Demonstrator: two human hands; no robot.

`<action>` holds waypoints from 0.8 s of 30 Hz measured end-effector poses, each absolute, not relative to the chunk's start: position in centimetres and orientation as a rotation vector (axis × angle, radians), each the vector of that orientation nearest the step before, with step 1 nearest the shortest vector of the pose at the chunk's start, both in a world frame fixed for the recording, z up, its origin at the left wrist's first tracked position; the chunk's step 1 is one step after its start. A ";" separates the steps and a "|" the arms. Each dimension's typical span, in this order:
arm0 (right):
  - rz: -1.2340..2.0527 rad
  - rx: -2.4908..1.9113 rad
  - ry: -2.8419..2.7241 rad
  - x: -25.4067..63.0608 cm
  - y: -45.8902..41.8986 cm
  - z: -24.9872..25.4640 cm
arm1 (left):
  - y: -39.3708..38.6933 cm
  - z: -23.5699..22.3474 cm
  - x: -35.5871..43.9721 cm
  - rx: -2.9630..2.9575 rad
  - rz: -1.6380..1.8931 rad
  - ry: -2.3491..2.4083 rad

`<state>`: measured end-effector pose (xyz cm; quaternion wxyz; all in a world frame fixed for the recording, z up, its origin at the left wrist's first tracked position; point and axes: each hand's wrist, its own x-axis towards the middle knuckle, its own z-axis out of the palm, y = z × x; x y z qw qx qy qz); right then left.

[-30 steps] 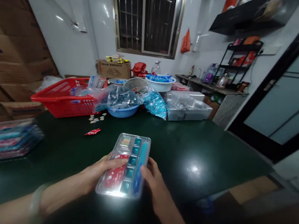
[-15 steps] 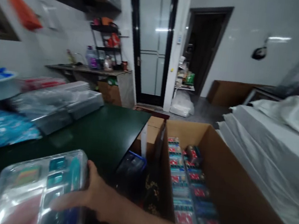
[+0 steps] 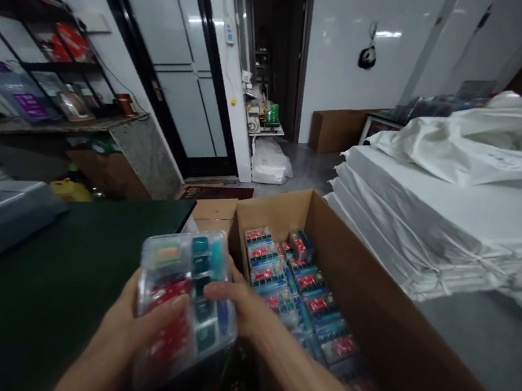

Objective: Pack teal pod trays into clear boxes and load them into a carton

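Observation:
Both hands grip a clear plastic case (image 3: 162, 361) with a red piece and several small teal compartments inside. My left hand (image 3: 139, 317) wraps its left side, the thumb across the red part. On the right side, my right hand (image 3: 241, 298) is closed with its thumb over the teal compartments. The case is held tilted between the green tabletop and a large open cardboard box (image 3: 372, 298). Inside that box, rows of similar clear packs (image 3: 267, 277) with red and teal contents are stacked. The fingers beneath the case are hidden.
A dark green table (image 3: 87, 250) lies to the left, with grey plastic trays (image 3: 12, 209) on it. Stacked white sacks (image 3: 430, 216) rise at the right of the box. Behind are a glass-panelled door (image 3: 177, 64) and a dark doorway (image 3: 276, 51).
The view has swung right. Both hands have carried the case from above the green table rightward to the near side of the cardboard box.

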<state>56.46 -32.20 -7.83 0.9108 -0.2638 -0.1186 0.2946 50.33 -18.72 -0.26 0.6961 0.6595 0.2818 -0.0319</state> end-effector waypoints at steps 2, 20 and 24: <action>0.574 -0.541 -0.190 57.8 -34.4 -9.3 | -21.3 -1.1 52.8 1.557 -0.098 0.554; 0.390 -0.669 0.041 61.2 -43.8 -17.6 | -28.9 -11.4 61.4 1.241 -0.326 0.315; 0.391 -0.748 0.075 61.6 -45.0 -17.2 | -29.7 -12.3 61.8 1.150 -0.365 0.258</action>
